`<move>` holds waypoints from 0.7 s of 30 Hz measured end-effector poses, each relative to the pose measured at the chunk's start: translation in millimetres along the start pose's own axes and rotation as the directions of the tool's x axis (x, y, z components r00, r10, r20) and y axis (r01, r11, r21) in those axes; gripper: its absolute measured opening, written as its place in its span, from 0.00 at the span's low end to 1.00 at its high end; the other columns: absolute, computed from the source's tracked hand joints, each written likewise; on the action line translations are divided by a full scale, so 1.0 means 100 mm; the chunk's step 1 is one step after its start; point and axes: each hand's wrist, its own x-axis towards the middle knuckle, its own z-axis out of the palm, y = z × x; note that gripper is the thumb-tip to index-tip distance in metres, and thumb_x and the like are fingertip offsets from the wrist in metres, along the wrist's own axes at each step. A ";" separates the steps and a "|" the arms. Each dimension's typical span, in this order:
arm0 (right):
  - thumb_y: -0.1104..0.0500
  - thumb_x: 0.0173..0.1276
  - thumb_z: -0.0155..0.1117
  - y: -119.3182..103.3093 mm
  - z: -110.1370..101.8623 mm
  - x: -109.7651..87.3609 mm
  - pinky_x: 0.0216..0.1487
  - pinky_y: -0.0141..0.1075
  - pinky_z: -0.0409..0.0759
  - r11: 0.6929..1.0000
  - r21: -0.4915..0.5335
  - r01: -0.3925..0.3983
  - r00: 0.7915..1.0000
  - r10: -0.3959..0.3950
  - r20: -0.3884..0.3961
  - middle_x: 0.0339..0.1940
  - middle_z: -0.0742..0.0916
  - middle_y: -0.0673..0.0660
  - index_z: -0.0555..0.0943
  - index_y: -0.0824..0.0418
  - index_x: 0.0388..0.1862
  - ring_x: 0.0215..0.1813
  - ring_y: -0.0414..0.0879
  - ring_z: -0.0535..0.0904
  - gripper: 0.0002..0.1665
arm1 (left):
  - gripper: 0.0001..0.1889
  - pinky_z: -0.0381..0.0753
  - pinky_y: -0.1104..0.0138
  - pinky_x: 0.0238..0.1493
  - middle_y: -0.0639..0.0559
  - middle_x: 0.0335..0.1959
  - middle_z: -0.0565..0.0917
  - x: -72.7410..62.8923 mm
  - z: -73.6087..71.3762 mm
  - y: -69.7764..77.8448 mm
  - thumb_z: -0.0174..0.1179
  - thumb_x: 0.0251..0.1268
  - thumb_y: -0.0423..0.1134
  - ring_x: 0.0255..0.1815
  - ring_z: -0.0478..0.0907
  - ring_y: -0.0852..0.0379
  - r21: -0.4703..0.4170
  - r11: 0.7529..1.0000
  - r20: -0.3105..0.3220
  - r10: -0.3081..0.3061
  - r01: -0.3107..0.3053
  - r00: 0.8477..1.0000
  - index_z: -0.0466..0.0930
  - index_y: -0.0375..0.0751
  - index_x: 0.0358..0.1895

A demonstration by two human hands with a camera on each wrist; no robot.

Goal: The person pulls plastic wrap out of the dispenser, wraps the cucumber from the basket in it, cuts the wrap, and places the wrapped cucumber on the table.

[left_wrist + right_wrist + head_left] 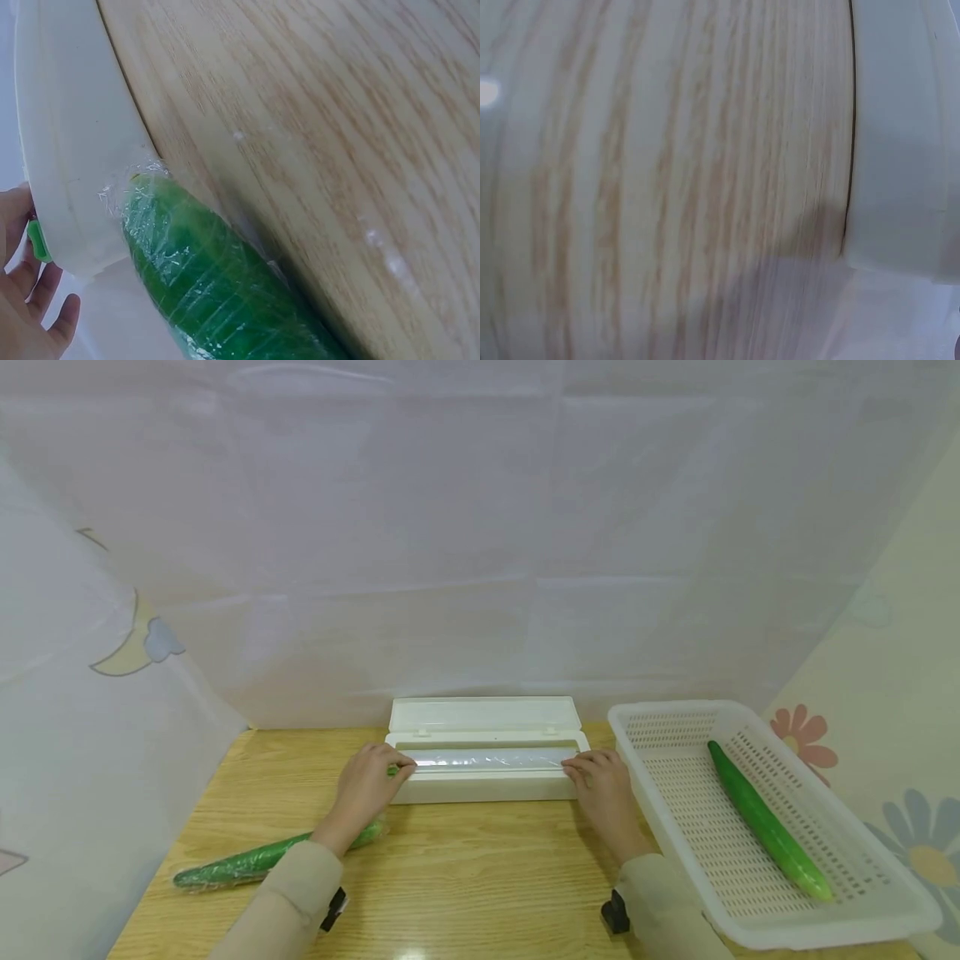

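Wood-grain table's [472, 877] got one white plastic box [483, 789], left hand [367, 785] and right hand [606, 797] fingers pinching its clear film [487, 759]. One wrapped green cucumber [232, 865], one bare cucumber [765, 822] in one white plastic basket [690, 802].

Head view high, facing forward-down; wrist views close, low over tabletop [465, 868], both sharing white box [483, 789].

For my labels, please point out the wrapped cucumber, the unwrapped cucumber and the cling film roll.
Wrapped cucumber [214, 281], left wrist view, middle of visible body.
Unwrapped cucumber [766, 820], head view, middle of body.
Cling film roll [487, 759], head view, middle of surface.
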 end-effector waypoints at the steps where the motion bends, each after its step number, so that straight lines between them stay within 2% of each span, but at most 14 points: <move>1: 0.67 0.58 0.74 0.00 0.00 0.00 0.55 0.55 0.71 1.000 -0.002 0.000 1.000 0.000 -0.004 0.38 0.87 0.61 0.88 0.64 0.34 0.50 0.60 0.76 0.05 | 0.06 0.77 0.53 0.51 0.53 0.45 0.85 0.00 0.00 0.00 0.67 0.66 0.44 0.50 0.76 0.50 0.003 1.000 -0.003 -0.001 0.001 1.000 0.89 0.50 0.41; 7: 0.64 0.60 0.74 0.02 0.06 0.02 0.55 0.56 0.72 0.999 -0.034 -0.014 0.999 0.012 -0.053 0.37 0.88 0.62 0.87 0.64 0.33 0.49 0.61 0.77 0.05 | 0.06 0.78 0.55 0.50 0.54 0.44 0.84 0.02 0.01 0.02 0.65 0.68 0.44 0.50 0.76 0.50 0.011 1.000 -0.018 -0.004 0.004 1.000 0.88 0.50 0.43; 12: 0.63 0.63 0.72 0.02 0.11 0.10 0.53 0.55 0.72 0.999 -0.028 -0.029 0.996 0.027 -0.081 0.36 0.87 0.61 0.85 0.66 0.36 0.47 0.62 0.77 0.06 | 0.08 0.79 0.55 0.49 0.55 0.42 0.85 0.06 0.01 0.03 0.67 0.66 0.42 0.52 0.77 0.49 -0.014 1.000 -0.059 -0.010 0.010 0.998 0.88 0.49 0.46; 17: 0.64 0.60 0.74 -0.02 0.11 0.19 0.55 0.56 0.69 0.998 0.028 -0.063 0.996 0.065 -0.054 0.36 0.86 0.59 0.85 0.65 0.40 0.47 0.61 0.76 0.10 | 0.06 0.79 0.54 0.48 0.54 0.42 0.86 0.11 0.01 0.04 0.68 0.64 0.41 0.51 0.77 0.49 -0.066 0.996 -0.079 -0.067 0.062 0.995 0.89 0.48 0.42; 21: 0.66 0.57 0.76 -0.06 0.09 0.26 0.51 0.57 0.71 0.996 0.007 -0.084 0.994 0.084 -0.069 0.35 0.87 0.62 0.87 0.65 0.35 0.44 0.62 0.77 0.08 | 0.05 0.78 0.50 0.53 0.49 0.47 0.85 0.13 0.00 0.06 0.68 0.65 0.41 0.54 0.76 0.46 -0.129 0.986 -0.076 -0.112 0.102 0.991 0.89 0.47 0.40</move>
